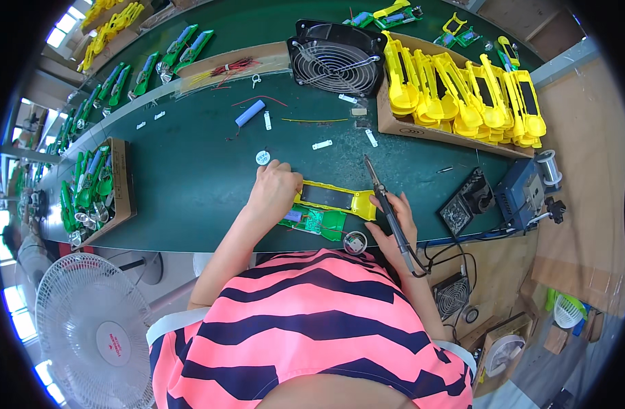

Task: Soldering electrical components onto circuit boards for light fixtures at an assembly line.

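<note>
Yellow casing (333,198) at left fingers (290,180)

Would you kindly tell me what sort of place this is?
Likely an electronics assembly workshop: the right hand holds a soldering iron, and yellow casings fill a cardboard box.

Counter (189,163): dark green top. Lying directly on it: green circuit-board assembly (331,221), near edge; blue cylindrical cell (250,113); small white strips (322,144), scattered; round white sticker (262,157); red wire (269,99); yellow wire (314,120). Standing: black axial fan (336,65), rear; left carton (123,180); right carton (397,124); blue soldering station (519,191).
</note>
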{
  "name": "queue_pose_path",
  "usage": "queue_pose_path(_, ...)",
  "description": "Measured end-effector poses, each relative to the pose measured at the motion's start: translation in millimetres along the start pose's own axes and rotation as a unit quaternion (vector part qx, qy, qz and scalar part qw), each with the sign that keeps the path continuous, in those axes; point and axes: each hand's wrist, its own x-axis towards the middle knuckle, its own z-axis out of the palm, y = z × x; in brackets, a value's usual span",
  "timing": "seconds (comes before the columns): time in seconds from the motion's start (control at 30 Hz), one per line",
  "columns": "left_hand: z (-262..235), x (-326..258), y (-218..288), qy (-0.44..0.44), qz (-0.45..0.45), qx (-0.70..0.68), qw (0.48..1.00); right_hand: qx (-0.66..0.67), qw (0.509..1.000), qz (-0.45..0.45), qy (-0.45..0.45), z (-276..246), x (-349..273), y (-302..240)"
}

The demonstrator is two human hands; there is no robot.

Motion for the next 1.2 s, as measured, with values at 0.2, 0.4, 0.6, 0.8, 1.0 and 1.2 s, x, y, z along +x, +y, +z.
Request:
queue_pose_path(0.2, -8.2, -5.4, 4.1, 0.047, 0.005, 0.024, 0.999, -0.025, 1.0, 0.007, -0.017, -3.6, 0.3, -0.3)
queue_pose_path(0.4, -5.0, -25.5, 47.6, 0.127, 0.112, -0.043, 0.985, 0.033, 0.999, 0.026, -0.009, -2.8, 0.0, 1.3)
queue_pose_path(0.6, 28.2, -28.7, 45.7, 0.181, 0.092, -0.154, 0.967, 0.053, 0.998, 0.04, -0.015, -0.7, 6.2, -2.9)
queue_pose_path(0.8, 31.2, -11.8, 51.5, 0.215, 0.109, -0.088, 0.967, 0.057, 0.995, -0.015, -0.085, 5.3, 21.8, 4.4)
queue_pose_path(1.0, 28.4, -5.4, 48.4, 0.13, 0.015, -0.086, 0.988, 0.012, 0.989, -0.148, -0.007, -11.7, 26.9, 9.5)
queue_pose_path(1.2, 26.3, -1.7, 44.1, 0.109, 0.023, -0.078, 0.991, 0.254, 0.965, 0.069, 0.023, -21.9, 16.4, 6.2)
